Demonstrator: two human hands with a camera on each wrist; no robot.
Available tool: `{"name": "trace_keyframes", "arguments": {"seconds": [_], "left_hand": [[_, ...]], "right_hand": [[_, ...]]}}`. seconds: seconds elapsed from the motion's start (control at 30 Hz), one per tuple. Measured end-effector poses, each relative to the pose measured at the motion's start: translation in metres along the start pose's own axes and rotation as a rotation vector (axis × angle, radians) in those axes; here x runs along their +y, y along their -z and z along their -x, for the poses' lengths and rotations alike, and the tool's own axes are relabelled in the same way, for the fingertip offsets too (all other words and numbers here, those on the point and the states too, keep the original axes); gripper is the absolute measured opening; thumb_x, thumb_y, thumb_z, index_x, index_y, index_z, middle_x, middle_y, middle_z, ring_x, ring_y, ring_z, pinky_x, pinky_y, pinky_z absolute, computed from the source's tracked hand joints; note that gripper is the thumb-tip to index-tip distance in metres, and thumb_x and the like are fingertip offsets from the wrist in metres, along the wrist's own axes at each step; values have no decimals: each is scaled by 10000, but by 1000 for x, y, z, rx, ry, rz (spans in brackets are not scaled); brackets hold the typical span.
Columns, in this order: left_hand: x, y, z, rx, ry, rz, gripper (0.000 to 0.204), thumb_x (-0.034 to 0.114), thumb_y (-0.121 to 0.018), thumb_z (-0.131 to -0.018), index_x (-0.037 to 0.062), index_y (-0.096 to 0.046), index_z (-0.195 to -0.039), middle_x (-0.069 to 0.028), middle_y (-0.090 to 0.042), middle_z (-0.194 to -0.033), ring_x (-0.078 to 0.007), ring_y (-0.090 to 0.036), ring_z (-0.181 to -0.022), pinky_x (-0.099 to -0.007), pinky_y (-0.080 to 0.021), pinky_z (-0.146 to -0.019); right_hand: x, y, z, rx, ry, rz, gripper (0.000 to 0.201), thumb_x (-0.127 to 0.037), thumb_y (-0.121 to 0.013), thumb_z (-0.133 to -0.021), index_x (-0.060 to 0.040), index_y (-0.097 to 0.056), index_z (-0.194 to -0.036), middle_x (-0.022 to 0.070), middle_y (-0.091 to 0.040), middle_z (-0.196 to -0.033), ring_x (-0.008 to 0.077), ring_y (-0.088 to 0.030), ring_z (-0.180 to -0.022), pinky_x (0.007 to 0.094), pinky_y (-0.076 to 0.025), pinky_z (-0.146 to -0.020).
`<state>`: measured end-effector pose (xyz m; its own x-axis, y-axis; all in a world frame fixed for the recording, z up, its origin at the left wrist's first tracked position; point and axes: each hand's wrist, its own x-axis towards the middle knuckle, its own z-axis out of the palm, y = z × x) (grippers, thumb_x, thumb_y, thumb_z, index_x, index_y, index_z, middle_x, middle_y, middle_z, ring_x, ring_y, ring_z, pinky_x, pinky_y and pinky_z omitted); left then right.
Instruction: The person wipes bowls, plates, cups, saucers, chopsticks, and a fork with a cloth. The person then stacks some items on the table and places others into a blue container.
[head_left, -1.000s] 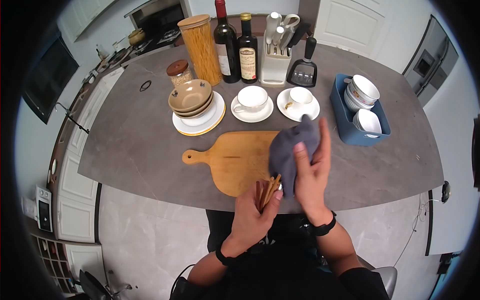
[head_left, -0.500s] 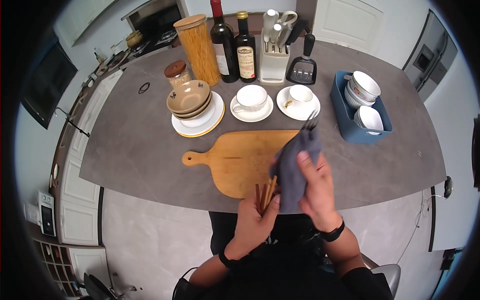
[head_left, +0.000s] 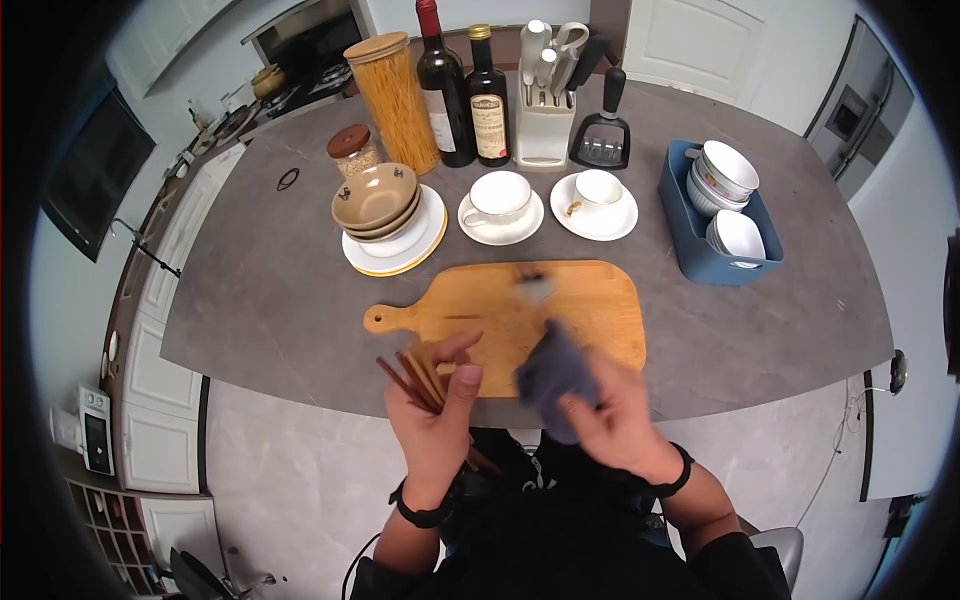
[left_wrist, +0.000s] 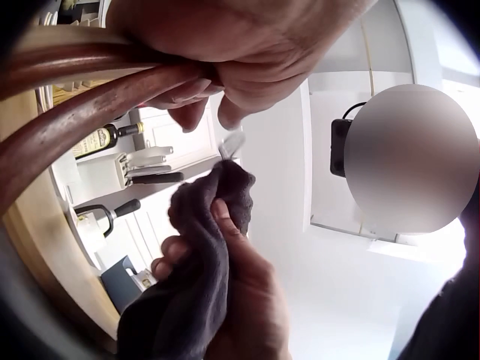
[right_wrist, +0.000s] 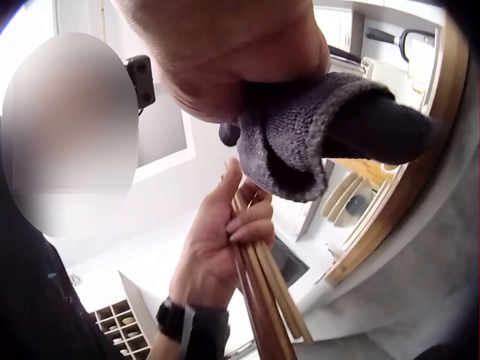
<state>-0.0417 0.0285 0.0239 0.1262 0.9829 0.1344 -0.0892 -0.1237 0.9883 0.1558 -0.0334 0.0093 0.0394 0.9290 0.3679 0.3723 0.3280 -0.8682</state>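
Note:
My left hand (head_left: 430,435) grips a bundle of chopsticks (head_left: 423,378), some dark brown and some pale, near the board's front left edge. In the right wrist view its fingers and thumb close round the chopsticks (right_wrist: 264,289). My right hand (head_left: 625,420) holds a bunched grey cloth (head_left: 553,380), thumb pressed on top, over the board's front edge. Just past the cloth's tip, a blurred metal utensil end (head_left: 535,287) shows above the wooden cutting board (head_left: 480,300); the left wrist view has this shiny end (left_wrist: 231,144) at the cloth's top. The cloth hides the rest.
Behind the board stand two cups (head_left: 500,195) on saucers and brown bowls (head_left: 375,197) stacked on plates. A blue bin (head_left: 715,265) of white bowls is at the right. Farther back are a pasta jar (head_left: 395,110), two bottles (head_left: 447,100) and a knife block (head_left: 543,135).
My left hand has moved left with the chopsticks, away from the cloth. My right hand has drawn the cloth down and left; the fork tines seen half a second ago are a blur now.

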Motion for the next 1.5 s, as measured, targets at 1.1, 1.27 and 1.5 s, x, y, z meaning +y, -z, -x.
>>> {"name": "trace_keyframes", "arguments": {"seconds": [1.1,1.27,1.5], "left_hand": [[15,-26,-18,248,-46,482,463,427,-431,-1099,-10,-581,-1137,-108,-643,-854,-84,-498,-579,-222,-401,-451],[7,-25,-14,233,134,645,488,496,-397,-1092,38,-553,-1157,-20,-525,-768,-87,-497,-590,-247,-430,-469],[-2,-31,-11,-128,89,915,482,513,-395,-1088,82,-505,-1272,11,-447,-753,-74,-421,-543,-247,-402,-463]], "right_hand": [[-50,-17,1,-434,-292,-29,285,-184,-409,-1096,37,-491,-1256,298,-628,-859,533,-587,-859,527,-479,-726],[-46,-19,6,-474,-376,-142,361,-214,-397,-1102,45,-419,-1353,293,-650,-925,514,-634,-903,531,-510,-758],[-44,-24,11,-468,-290,-72,426,-304,-518,-1064,34,-371,-1279,341,-625,-995,553,-602,-938,558,-493,-738]]}}
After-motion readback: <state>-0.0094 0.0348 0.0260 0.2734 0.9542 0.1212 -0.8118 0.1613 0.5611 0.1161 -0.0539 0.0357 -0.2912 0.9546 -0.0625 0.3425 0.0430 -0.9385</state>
